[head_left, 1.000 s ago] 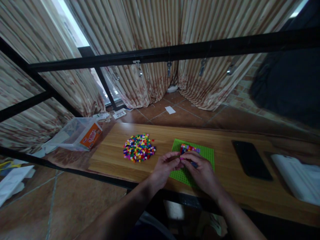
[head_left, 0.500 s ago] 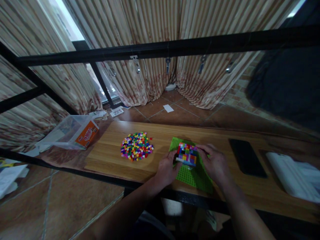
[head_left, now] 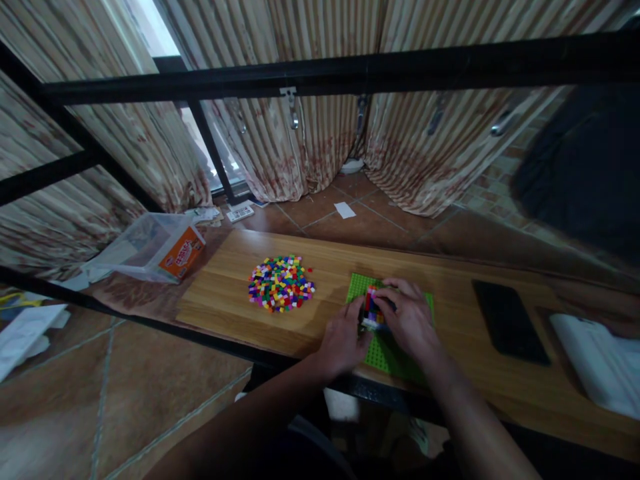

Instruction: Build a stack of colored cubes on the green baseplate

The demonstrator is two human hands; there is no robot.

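Block (head_left: 372, 316) over our green plate (head_left: 387, 357), between both hands
Our left hand (head_left: 340, 341) grips its left edge; our right hand (head_left: 411, 321) comes over the right side, tips bunched on top. Equally near, pretty much. Can't tell if they're pinching a piece, or the long axis.

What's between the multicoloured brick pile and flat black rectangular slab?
Head view: loose red brick, green studded baseplate, multicoloured brick build, left hand and right hand.

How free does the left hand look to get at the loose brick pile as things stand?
Likely yes: only bare tabletop lies between the left hand and the loose brick pile. Its fingers are at the edge of the brick build, though, so it would probably have to leave that first.
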